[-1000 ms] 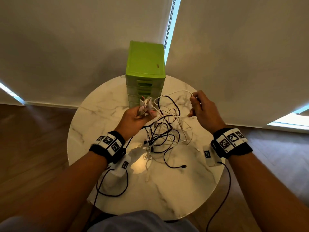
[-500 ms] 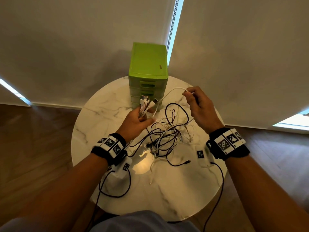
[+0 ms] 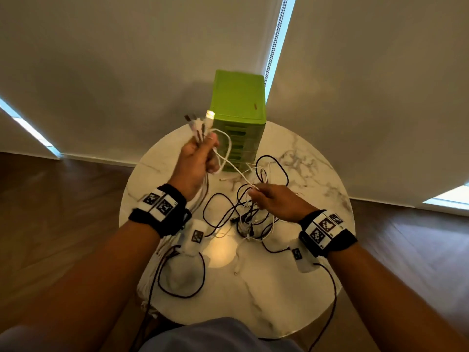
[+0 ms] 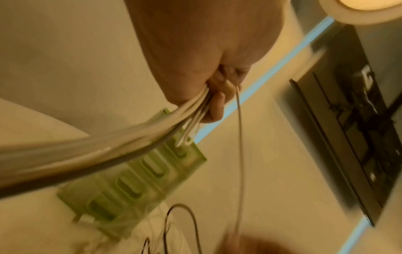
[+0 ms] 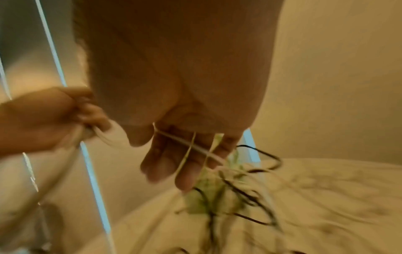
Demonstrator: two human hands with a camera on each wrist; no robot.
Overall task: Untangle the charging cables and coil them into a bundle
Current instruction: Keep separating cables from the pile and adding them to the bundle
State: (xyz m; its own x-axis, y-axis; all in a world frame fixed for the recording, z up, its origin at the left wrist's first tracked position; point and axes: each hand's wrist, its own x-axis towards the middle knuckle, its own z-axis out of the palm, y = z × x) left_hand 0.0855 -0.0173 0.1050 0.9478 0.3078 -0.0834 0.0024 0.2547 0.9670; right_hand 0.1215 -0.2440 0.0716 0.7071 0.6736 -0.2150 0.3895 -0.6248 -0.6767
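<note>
Table (image 3: 299, 288): round, marble-patterned top, bearing the drawers and the loose cables.
Drawers (image 3: 238, 97): green plastic unit, upright at the table's far edge.
Tangle (image 3: 250, 214): black and white cables heaped mid-table, under and just beyond the right hand.
Left hand (image 3: 195, 158): raised above the table, fingers clenched round a bunch (image 4: 135, 135) of white cables; plug ends stick up past the thumb, the lengths trail back under the wrist.
Right hand (image 3: 276, 199): low over the tangle, fingers fairly straight, thin white strand (image 5: 191, 146) lying across them; whether it pinches the strand I cannot tell.
Strand: runs up from right hand to left.
</note>
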